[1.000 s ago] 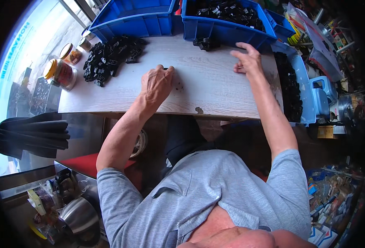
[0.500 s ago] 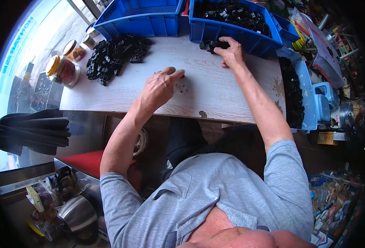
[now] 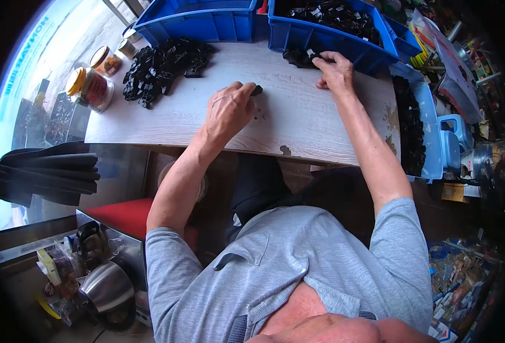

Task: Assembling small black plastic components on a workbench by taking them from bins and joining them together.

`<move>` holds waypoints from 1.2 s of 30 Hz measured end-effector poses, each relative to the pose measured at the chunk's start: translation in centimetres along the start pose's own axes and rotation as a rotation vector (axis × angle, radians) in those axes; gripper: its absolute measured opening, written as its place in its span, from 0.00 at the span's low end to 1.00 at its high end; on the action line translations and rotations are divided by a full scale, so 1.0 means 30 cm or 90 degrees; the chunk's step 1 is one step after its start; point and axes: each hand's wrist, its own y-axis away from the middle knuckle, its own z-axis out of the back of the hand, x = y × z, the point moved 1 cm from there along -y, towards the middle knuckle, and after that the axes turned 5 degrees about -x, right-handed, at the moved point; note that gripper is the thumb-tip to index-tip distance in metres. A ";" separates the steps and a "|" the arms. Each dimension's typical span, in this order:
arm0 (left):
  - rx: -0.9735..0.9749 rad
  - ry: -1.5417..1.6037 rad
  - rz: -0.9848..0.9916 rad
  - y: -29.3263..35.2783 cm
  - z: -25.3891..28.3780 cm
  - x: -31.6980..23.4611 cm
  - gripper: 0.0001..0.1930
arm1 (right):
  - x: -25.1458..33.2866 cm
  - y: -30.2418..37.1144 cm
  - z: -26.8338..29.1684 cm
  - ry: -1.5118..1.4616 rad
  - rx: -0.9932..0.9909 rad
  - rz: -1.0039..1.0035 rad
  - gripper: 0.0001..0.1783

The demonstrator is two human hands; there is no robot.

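My left hand point(image 3: 229, 108) is over the middle of the table, its fingers closed round a small black plastic part point(image 3: 257, 90) whose end sticks out past the fingertips. Tiny dark crumbs lie on the tabletop beside it. Farther right, my right hand point(image 3: 337, 73) pinches at the edge of a small cluster of black plastic parts point(image 3: 298, 58) in front of the right blue bin point(image 3: 332, 44). A white spot shows on the piece at its fingertips; the exact shape of that piece is partly hidden. A larger heap of similar black parts point(image 3: 161, 68) lies at the left.
Another blue bin point(image 3: 201, 28) stands at the back left. Two lidded jars point(image 3: 95, 91) line the table's left edge. A light-blue tub point(image 3: 429, 131) of black parts stands beyond the right edge. The pale wooden table point(image 3: 166, 128) has a chipped front edge.
A black part now shows at my left fingertips. My right hand has drawn its fingers in at the small cluster. The whole view has shifted slightly.
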 end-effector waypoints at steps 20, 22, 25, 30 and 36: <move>-0.082 0.581 0.253 -0.030 -0.235 -0.216 0.24 | -0.035 0.199 0.105 -0.248 0.112 -0.189 0.17; -0.016 0.614 0.250 -0.069 -0.282 -0.211 0.24 | -0.044 0.210 0.086 -0.248 0.103 -0.157 0.16; 0.025 0.669 0.229 -0.101 -0.318 -0.245 0.23 | -0.054 0.220 0.082 -0.224 0.081 -0.096 0.13; -0.053 0.596 0.176 -0.116 -0.323 -0.268 0.21 | -0.079 0.215 0.087 -0.198 0.119 -0.062 0.11; -0.194 0.354 0.023 -0.092 -0.358 -0.244 0.22 | -0.061 0.225 0.065 -0.161 0.134 -0.058 0.10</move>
